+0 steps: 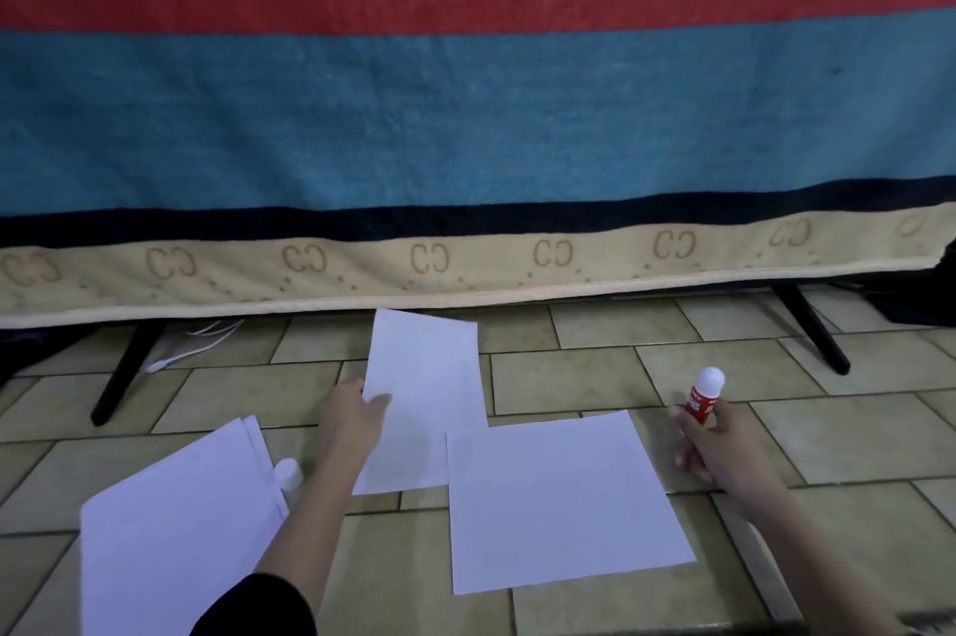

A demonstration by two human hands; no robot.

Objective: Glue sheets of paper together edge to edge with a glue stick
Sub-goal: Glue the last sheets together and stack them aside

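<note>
While a large blue blanket (465, 118) with a red stripe is hung across the back of the scene, the work is laid out on the tiled floor (595, 366) in front of it. A stack of paper (170, 532) is seen at the lower left, well apart from the right hand. A single flat sheet (561, 501) is spread between the two forearms, its long axis running roughly left to right. A second sheet (424, 397) is pinched at its left edge by the left hand (352, 420); its near right corner is overlapped by the flat sheet, and its long axis runs away from the person. By judgement, the coming move depends on this edge being brought against the flat sheet's far edge. The glue stick (704, 395) is gripped upright in the right hand (716, 444), just right of the flat sheet. A small white cap (287, 473), probably from the glue stick, lies beside the stack.
</note>
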